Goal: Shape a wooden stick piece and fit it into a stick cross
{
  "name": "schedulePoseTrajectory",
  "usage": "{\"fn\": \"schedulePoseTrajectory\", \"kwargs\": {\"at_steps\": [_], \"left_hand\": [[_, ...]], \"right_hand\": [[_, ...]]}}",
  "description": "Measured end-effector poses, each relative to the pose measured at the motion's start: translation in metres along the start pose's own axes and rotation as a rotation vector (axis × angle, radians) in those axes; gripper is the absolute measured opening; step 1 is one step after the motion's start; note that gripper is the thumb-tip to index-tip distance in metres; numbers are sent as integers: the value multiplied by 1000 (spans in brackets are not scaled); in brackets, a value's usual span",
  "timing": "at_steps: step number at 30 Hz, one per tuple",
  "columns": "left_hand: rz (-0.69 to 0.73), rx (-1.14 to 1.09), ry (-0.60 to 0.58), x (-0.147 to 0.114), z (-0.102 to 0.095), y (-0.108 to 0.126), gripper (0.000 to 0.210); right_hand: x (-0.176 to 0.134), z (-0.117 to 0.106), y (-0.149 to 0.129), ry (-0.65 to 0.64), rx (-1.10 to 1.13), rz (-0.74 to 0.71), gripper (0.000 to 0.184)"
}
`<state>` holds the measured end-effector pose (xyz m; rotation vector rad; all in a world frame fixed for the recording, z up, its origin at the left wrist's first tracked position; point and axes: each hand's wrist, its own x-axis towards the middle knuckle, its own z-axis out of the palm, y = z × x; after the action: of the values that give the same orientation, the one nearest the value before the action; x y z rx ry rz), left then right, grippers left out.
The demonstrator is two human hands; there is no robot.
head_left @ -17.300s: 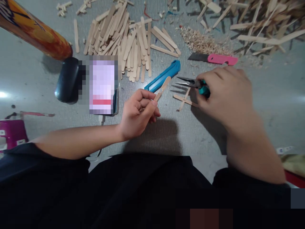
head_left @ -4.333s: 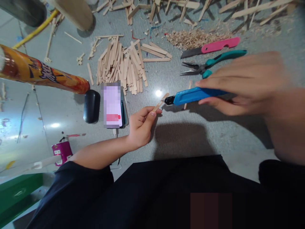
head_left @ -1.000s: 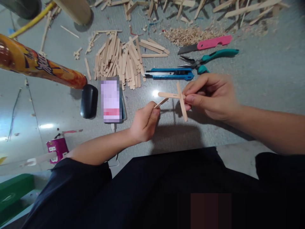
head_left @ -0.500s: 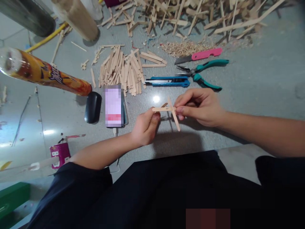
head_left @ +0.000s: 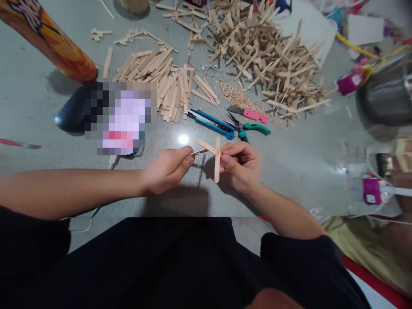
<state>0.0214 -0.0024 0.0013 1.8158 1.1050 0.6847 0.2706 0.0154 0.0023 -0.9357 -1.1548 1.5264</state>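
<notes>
A blue utility knife lay on the grey floor, just beside teal-handled pliers and a pink-handled blade. Behind them sat a flat spread of loose sticks, a tangled heap of stick crosses and a small pile of shavings. An orange tube leaned in at the far left.

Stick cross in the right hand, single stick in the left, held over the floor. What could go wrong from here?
1. The right hand pinches the stick cross only at its joint; a sideways push from the single stick in the left hand might twist it apart.
2. The blue utility knife and pliers lie just beyond the hands; whether the blade is out is unclear, so reaching forward may risk a cut.
</notes>
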Motion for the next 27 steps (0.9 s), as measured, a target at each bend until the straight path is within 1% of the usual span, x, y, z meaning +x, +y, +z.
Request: {"fn": "schedulePoseTrajectory", "kwargs": {"at_steps": [3, 7, 11, 16, 22, 25, 27], "left_hand": [[-23, 15, -16, 0, -1, 3, 34], [-28, 45, -21, 0, -1, 2, 34], [-3, 60, -5, -1, -1, 0, 34], [-18, 67, -2, -2, 1, 1, 38], [21, 72, -3, -2, 2, -1, 43], [85, 90, -9, -3, 1, -6, 43], [116, 50, -5, -3, 1, -8, 45]], "right_hand": [[1, -1, 3, -1, 8, 0, 37], [4, 3, 3, 2, 4, 64, 45], [5, 8, 0, -7, 33, 84, 43], [6, 8, 0, -29, 66, 101, 38], [7, 3, 7, -50, 3, 138, 36], [6, 5, 14, -75, 32, 156, 37], [4, 6, 18, -99, 70, 160, 37]]}}
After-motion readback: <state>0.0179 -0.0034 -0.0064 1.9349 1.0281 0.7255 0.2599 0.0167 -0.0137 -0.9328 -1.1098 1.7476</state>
